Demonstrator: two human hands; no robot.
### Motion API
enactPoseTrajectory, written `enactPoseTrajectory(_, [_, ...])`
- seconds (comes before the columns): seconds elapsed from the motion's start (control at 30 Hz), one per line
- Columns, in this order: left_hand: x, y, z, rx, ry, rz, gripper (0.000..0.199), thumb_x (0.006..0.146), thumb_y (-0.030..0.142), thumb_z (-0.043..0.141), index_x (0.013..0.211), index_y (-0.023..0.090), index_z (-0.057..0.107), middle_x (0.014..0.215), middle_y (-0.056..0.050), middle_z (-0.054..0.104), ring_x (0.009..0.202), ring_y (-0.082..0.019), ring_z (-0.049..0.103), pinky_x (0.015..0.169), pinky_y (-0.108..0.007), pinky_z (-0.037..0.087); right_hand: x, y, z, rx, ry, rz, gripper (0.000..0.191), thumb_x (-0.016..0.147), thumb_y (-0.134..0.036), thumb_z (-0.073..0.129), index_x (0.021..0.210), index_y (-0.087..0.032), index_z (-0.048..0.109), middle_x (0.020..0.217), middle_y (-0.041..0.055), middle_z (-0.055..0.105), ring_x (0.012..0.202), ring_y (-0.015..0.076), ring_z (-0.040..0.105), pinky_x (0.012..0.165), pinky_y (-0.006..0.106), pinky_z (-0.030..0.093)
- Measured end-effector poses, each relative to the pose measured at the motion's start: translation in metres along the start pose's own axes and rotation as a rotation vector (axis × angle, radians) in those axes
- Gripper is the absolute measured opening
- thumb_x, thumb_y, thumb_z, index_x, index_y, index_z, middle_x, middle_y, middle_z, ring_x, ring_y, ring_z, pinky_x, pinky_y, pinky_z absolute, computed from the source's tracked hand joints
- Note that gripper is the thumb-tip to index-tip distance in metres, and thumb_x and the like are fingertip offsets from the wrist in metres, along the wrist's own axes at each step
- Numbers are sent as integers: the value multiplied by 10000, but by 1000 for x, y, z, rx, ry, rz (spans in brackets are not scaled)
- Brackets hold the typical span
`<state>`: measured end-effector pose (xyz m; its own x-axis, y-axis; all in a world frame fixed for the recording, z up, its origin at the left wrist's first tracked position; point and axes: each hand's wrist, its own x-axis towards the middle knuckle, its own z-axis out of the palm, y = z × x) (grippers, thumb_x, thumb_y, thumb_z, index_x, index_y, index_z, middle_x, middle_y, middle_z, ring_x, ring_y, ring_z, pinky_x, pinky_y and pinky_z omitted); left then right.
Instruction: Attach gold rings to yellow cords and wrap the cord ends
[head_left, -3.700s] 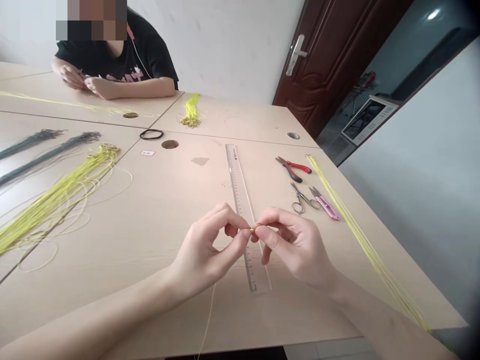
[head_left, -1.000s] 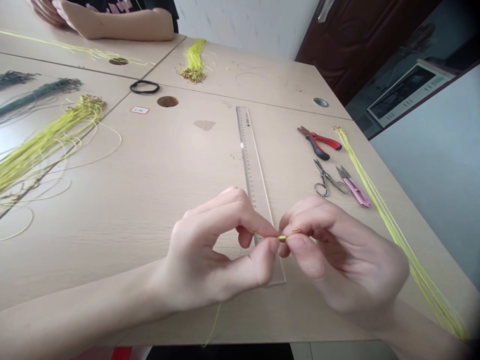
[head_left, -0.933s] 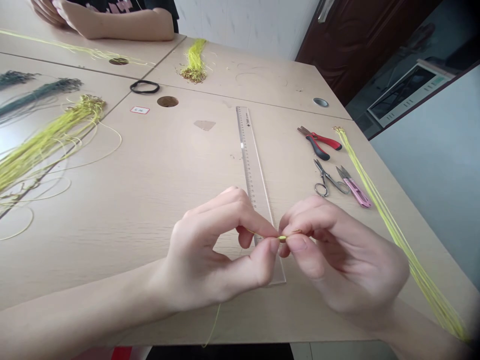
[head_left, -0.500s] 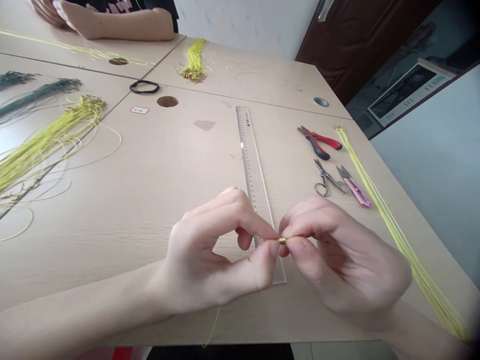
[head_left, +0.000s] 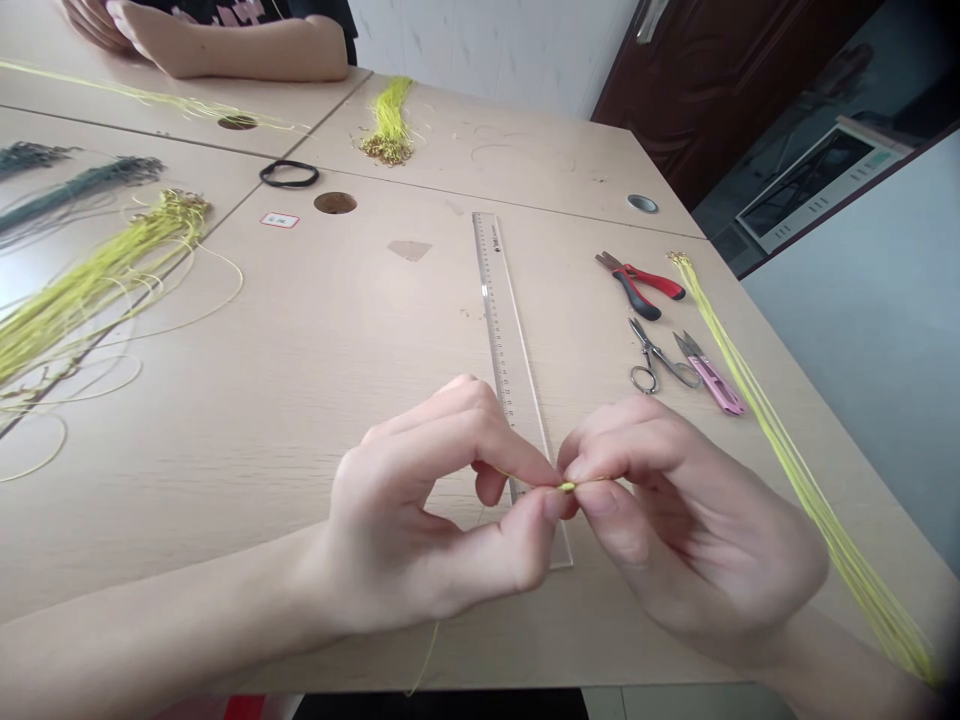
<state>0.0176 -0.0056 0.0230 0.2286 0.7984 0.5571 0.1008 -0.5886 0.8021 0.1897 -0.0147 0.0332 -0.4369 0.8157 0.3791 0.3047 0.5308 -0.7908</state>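
Note:
Thumb and forefinger of my left hand (head_left: 442,500) are closed on a thin yellow cord (head_left: 568,487), at a small knot-like lump. My right hand (head_left: 690,510) pinches the same cord just to the right, and the fingertips of both hands almost touch. A loose end of the cord hangs below my left hand towards the table's front edge. Beneath my hands lies a clear ruler (head_left: 504,320), partly covered by them. What the fingertips hide of the cord I cannot make out.
Red-black pliers (head_left: 637,283), small scissors (head_left: 652,355) and pink thread snips (head_left: 712,375) lie at right, beside a long yellow cord bundle (head_left: 780,430). More yellow cords (head_left: 97,280) lie at left, near a black band (head_left: 289,174). Across the table rest another person's forearms (head_left: 247,50).
Both hands have shifted very slightly down and right, still pinching the cord. Everything on the table lies as before.

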Motion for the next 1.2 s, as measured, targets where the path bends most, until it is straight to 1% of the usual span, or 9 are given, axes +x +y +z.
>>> enactPoseTrajectory(0.2, [2, 2, -2, 15, -9, 19, 140, 705, 31, 588, 652, 160, 600, 557, -10, 536, 510, -107, 486, 466, -251, 436, 2, -3, 1, 30, 37, -17, 155, 808, -61, 540, 850, -210, 541, 764, 5, 560, 732, 136, 581, 594, 286, 500])
enactPoseTrajectory(0.33, [4, 1, -2, 30, 2, 37, 149, 703, 13, 579, 672, 156, 605, 553, -5, 532, 502, -100, 467, 454, -247, 422, 5, -6, 3, 143, 83, -24, 118, 788, -123, 527, 868, -182, 590, 711, 40, 555, 643, 168, 558, 532, 324, 487])
enactPoseTrajectory(0.43, [2, 0, -2, 39, 12, 42, 157, 695, 17, 584, 684, 169, 617, 536, 9, 503, 504, -103, 449, 439, -244, 400, 5, -5, 2, 209, 60, 62, 158, 869, -160, 443, 812, -185, 589, 654, 30, 535, 608, 167, 556, 535, 332, 488])
enactPoseTrajectory(0.57, [0, -1, -1, 50, 6, 58, 182, 673, -9, 579, 686, 168, 623, 535, 9, 501, 507, -105, 448, 440, -243, 394, 3, -4, 1, 288, 39, 170, 176, 903, -159, 437, 787, -183, 567, 734, 12, 549, 532, 107, 534, 492, 281, 479])
enactPoseTrajectory(0.7, [1, -1, -1, 52, -5, 60, 195, 688, -6, 572, 696, 183, 617, 543, 12, 508, 511, -105, 450, 453, -245, 407, 3, -5, -1, 280, 49, 184, 161, 888, -146, 455, 773, -182, 562, 678, -4, 551, 564, 118, 555, 551, 292, 474])
enactPoseTrajectory(0.83, [3, -1, -1, 71, -7, 62, 194, 692, -4, 576, 700, 185, 621, 531, 19, 492, 502, -102, 444, 450, -243, 405, 4, -5, -1, 267, -4, 198, 150, 884, -199, 465, 764, -181, 553, 663, 11, 565, 649, 160, 581, 587, 321, 471])
enactPoseTrajectory(0.9, [3, -1, -2, 65, -3, 52, 181, 694, 3, 582, 699, 178, 624, 533, 13, 504, 503, -105, 449, 454, -248, 408, 4, -5, -1, 255, -13, 198, 148, 881, -182, 469, 752, -189, 540, 649, 4, 549, 684, 164, 581, 600, 321, 479])
enactPoseTrajectory(1.03, [2, -2, -1, 33, 3, 51, 158, 700, 5, 593, 702, 160, 625, 557, -3, 540, 517, -108, 470, 477, -253, 428, 3, -5, 0, 227, 7, 174, 163, 877, -127, 456, 750, -197, 532, 640, -6, 529, 679, 151, 572, 610, 313, 487])
enactPoseTrajectory(1.2, [0, -2, -1, 25, 3, 15, 175, 702, 1, 582, 703, 171, 618, 560, 6, 534, 514, -104, 466, 473, -249, 425, 2, -4, 0, 199, 8, 149, 161, 871, -126, 463, 746, -204, 528, 639, -5, 536, 670, 153, 570, 595, 315, 485])
